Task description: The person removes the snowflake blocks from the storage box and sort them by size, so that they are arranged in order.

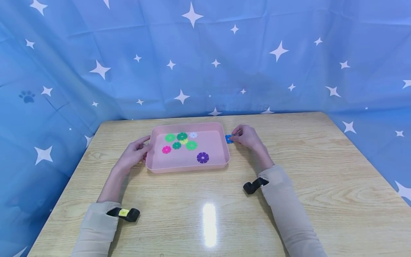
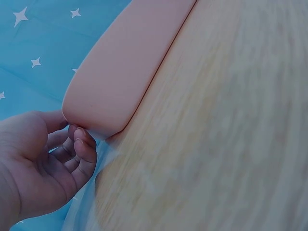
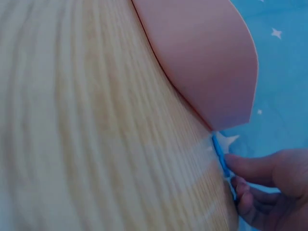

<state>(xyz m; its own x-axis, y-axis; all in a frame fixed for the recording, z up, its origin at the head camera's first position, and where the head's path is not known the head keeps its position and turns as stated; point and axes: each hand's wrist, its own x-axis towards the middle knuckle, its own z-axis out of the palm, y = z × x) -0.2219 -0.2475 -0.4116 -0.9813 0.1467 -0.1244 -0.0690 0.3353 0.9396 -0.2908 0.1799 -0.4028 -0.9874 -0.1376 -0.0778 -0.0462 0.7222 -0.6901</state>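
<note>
A shallow pink tray (image 1: pixel 213 141) stands on the table, with several notched plastic discs in it. My left hand (image 1: pixel 133 154) grips the tray's left end, thumb over the rim and fingers against the outer wall. Just outside the right end, my right hand (image 1: pixel 246 136) pinches a blue notched disc (image 1: pixel 228 139) between thumb and fingers. In the right wrist view that disc (image 3: pixel 220 153) is seen edge-on, tilted near the tray's corner. The left wrist view has the fingertips curled at the tray's outer wall (image 2: pixel 108 77).
Inside the tray a purple disc (image 1: pixel 202 157) lies near the front and a pink disc (image 1: pixel 166 150) at the left. Green, yellow and white discs cluster toward the back. A wooden table (image 1: pixel 173 210) lies beneath, and a blue star-patterned cloth (image 1: pixel 154 43) hangs behind.
</note>
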